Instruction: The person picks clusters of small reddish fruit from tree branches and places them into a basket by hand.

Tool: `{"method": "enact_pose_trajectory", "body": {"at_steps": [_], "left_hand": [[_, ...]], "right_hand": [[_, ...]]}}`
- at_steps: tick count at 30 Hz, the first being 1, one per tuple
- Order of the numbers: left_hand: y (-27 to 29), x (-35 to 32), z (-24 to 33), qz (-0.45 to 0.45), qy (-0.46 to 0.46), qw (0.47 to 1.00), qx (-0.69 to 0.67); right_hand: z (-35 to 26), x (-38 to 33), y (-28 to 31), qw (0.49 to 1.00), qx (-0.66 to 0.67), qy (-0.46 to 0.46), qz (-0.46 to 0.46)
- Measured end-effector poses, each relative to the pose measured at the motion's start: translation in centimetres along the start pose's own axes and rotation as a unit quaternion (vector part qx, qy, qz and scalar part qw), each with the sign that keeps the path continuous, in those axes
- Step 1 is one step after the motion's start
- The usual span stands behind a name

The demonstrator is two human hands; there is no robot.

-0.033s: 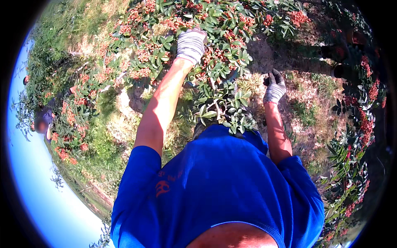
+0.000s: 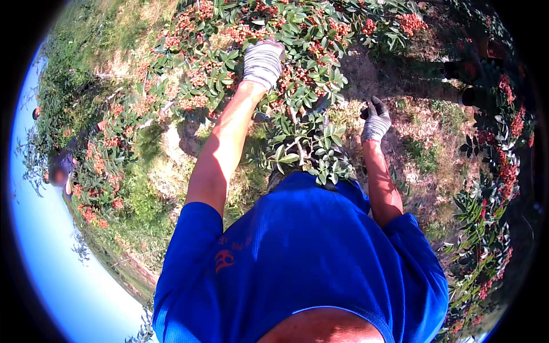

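Note:
My left hand [image 2: 263, 64], in a striped grey-and-white glove, reaches into a leafy shrub [image 2: 326, 135] hung with clusters of small red berries. Its fingers look curled down among the leaves, and whatever they grip is hidden. Closest to it are a red berry cluster [image 2: 239, 32] and the green leaves around it. Off to the right of the branches, my right hand [image 2: 376, 121] is held over the ground in a matching glove with dark fingertips. Its thumb and fingers stand apart, and I see nothing held between them.
More berry-laden branches [image 2: 506, 166] hang along the right edge. Another bush with red clusters [image 2: 97, 163] spreads at the left, where a person [image 2: 59, 171] is partly visible, blurred. Dry grass and bare soil [image 2: 171, 143] lie below. A bare stem [image 2: 297, 143] rises close to my shirt.

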State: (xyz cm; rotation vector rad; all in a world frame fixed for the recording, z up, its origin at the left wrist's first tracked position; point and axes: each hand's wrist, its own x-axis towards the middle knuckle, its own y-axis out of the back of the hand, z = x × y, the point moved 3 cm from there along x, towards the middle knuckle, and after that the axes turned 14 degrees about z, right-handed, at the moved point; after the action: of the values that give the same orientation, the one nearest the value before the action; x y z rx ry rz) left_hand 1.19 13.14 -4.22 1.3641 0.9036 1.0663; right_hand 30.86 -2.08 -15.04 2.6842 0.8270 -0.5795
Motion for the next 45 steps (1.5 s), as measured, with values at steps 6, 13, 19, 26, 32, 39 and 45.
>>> {"method": "enact_pose_trajectory", "body": {"at_steps": [6, 13, 19, 26, 32, 39, 45], "left_hand": [[1.0, -1.3, 0.1, 0.043, -0.006, 0.998, -0.048], [4.7, -5.1, 3.3, 0.163, -0.102, 0.967, -0.166], [2.1, -6.5, 4.2, -0.028, 0.063, 0.953, -0.296], [2.0, -6.9, 2.7, 0.037, 0.056, 0.967, -0.246], [1.4, -8.7, 2.5, 0.043, 0.264, 0.889, -0.371], [0.3, -9.1, 1.3, 0.111, 0.267, 0.874, -0.390], [-0.1, -9.0, 0.8, 0.112, 0.276, 0.831, -0.470]], "right_hand": [[5.8, -0.7, -4.8, 0.896, -0.346, 0.093, -0.263], [-3.3, -3.3, -2.6, 0.969, -0.075, 0.154, -0.178], [-10.4, -8.0, -5.9, 0.845, -0.131, 0.444, -0.267], [-10.6, -10.6, -10.3, 0.745, -0.232, 0.503, -0.373], [-10.0, -11.6, -14.2, 0.725, -0.373, 0.442, -0.374], [-10.2, -13.1, -17.1, 0.635, -0.486, 0.462, -0.383], [-9.0, -12.6, -16.7, 0.663, -0.422, 0.469, -0.403]]}}
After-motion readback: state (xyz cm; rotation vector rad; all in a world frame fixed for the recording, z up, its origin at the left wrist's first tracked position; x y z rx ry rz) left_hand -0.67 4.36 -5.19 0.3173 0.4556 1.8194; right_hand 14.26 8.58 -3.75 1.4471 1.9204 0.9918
